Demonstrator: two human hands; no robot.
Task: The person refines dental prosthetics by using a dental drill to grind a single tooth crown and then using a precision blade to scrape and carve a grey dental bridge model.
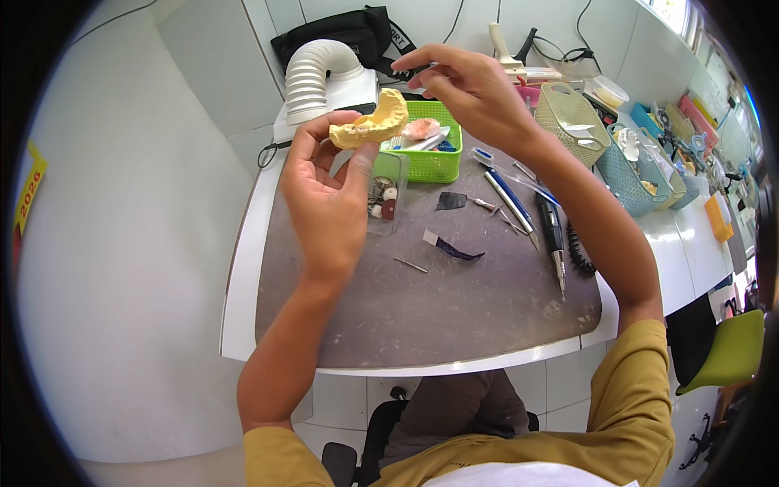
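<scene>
currently, a yellow dental cast [388,119] is held in the air above the far left part of the table [365,325], pinched between the thumb and fingers of the left hand [329,195]. the right hand [469,85] is raised near it, toward the far edge; its index finger is stretched out, the others are loosely bent, a gap is left before the thumb, and nothing is seen gripped. a green plastic basket [434,169] is set toward the far edge, with a clear box [403,183] of polishing wheels [389,209] placed at its near left side. toward the right edge, a black rotary handpiece [553,231] is laid beside a slim blue-and-white hand tool [511,199]. nearer the middle, a curved dark strip [456,248] and a thin metal rod [411,265] are seen. at the far left corner, a white corrugated hose [312,69] is arched.
</scene>
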